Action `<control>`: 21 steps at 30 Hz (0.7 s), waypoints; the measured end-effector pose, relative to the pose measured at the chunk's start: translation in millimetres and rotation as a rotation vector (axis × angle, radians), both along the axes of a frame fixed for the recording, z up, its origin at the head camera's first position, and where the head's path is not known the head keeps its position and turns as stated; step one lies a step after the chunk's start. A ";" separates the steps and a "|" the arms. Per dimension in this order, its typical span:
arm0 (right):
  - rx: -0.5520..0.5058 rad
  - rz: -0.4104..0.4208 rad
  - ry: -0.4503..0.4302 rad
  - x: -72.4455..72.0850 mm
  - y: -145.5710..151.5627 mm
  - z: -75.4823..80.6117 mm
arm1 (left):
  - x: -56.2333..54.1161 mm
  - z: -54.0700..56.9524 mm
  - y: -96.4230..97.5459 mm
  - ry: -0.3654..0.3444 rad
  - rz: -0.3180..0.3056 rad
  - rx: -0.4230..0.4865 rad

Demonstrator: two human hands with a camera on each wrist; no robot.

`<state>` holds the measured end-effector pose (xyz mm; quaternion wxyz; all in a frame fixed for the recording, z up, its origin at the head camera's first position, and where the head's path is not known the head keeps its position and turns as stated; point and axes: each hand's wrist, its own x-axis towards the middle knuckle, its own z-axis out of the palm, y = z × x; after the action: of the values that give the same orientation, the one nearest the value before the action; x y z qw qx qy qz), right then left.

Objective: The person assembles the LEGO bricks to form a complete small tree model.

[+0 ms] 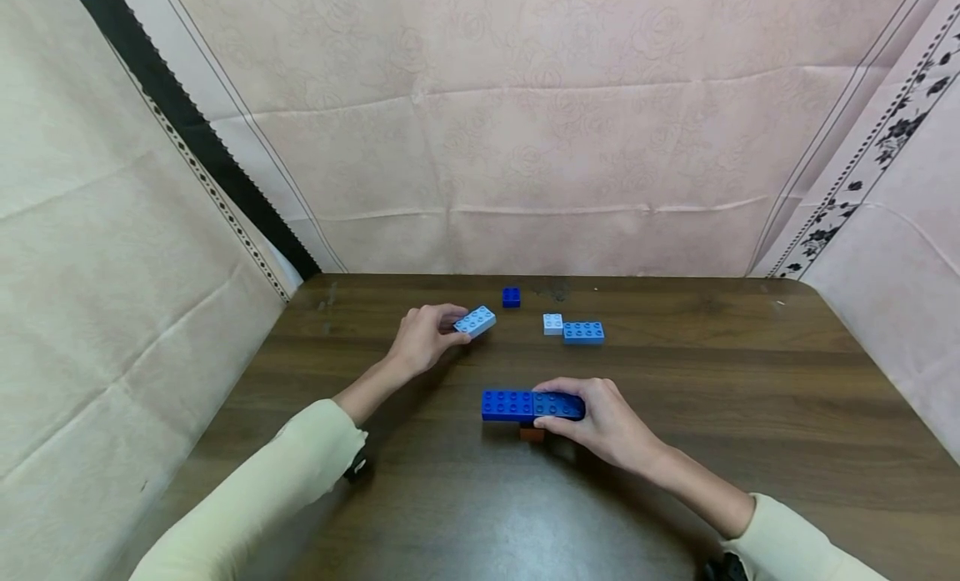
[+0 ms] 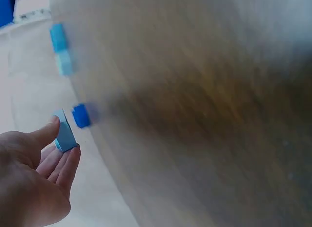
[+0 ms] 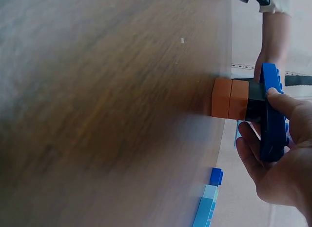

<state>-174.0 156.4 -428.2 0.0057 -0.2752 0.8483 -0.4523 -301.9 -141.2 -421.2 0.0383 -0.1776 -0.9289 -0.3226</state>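
My left hand [image 1: 423, 339] pinches a light blue brick [image 1: 476, 322] between thumb and fingers, raised off the table. In the left wrist view that brick [image 2: 65, 135] is tilted, its side facing the camera. My right hand [image 1: 603, 423] grips the right end of a dark blue row [image 1: 507, 405], which shows a seam midway. As the right wrist view shows, the row [image 3: 272, 114] lies across the top of a small tower: a black brick [image 3: 255, 97] over two orange bricks [image 3: 229, 99]. The tower stands on the table, its upper part largely hidden from above.
Toward the table's far edge lies a small dark blue brick [image 1: 511, 297]. To its right, a small pale blue brick [image 1: 552, 323] sits beside a longer mid-blue brick [image 1: 583, 333]. Cloth [image 1: 540, 147] hangs behind the wooden table [image 1: 750, 381] and at both sides.
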 end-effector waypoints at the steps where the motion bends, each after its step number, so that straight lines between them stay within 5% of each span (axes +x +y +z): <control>1: 0.000 0.000 -0.002 0.1 0.0 0.0 | 4.4 2.8 0.9 -0.003 -0.024 0.013; 12: 0.014 0.000 0.015 -1.4 0.3 -0.2 | 60.4 40.7 12.6 -0.053 -0.302 0.150; 21: 0.035 -0.021 0.002 -1.3 1.0 0.0 | 88.0 45.7 16.6 -0.087 -0.485 0.143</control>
<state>-175.3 157.4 -428.1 0.0049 -0.2664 0.8591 -0.4369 -214.0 -124.6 -375.5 -0.0679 -0.3780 -0.8348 -0.3945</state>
